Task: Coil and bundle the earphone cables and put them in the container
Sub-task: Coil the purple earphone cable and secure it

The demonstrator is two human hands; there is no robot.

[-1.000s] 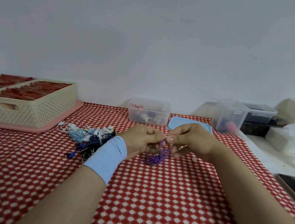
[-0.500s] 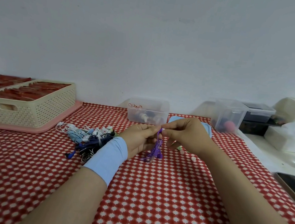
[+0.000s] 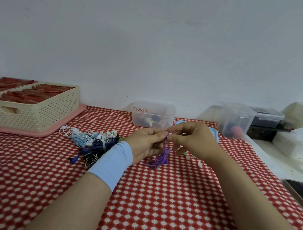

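Both of our hands have lifted a little since a second ago. The purple earphone cable (image 3: 163, 155), which hung then as a slack loop under the fingers, now runs as one upright strand from the pinch down to a loose bunch on the red checked tablecloth (image 3: 155, 201).

Our left hand (image 3: 146, 143), wearing a pale blue wristband, curls its fingers and pinches the strand near its top. Our right hand (image 3: 191, 139) pinches the same spot from the other side with thumb and forefinger. We judge the coil only partly wound and not yet tied, so it cannot go in yet.

From the hands, the clear container (image 3: 153, 115) stands open at twelve o'clock, near, against the wall. A pile of unsorted earphones (image 3: 94, 142) lies at nine o'clock, just beside the left wrist. A cream basket (image 3: 33, 108) sits at ten o'clock. A blue lid (image 3: 214, 133) lies at one o'clock, behind the right hand. A phone (image 3: 301, 194) rests at four o'clock, near the table's right edge. The widest room for moving is at six o'clock, between our forearms.
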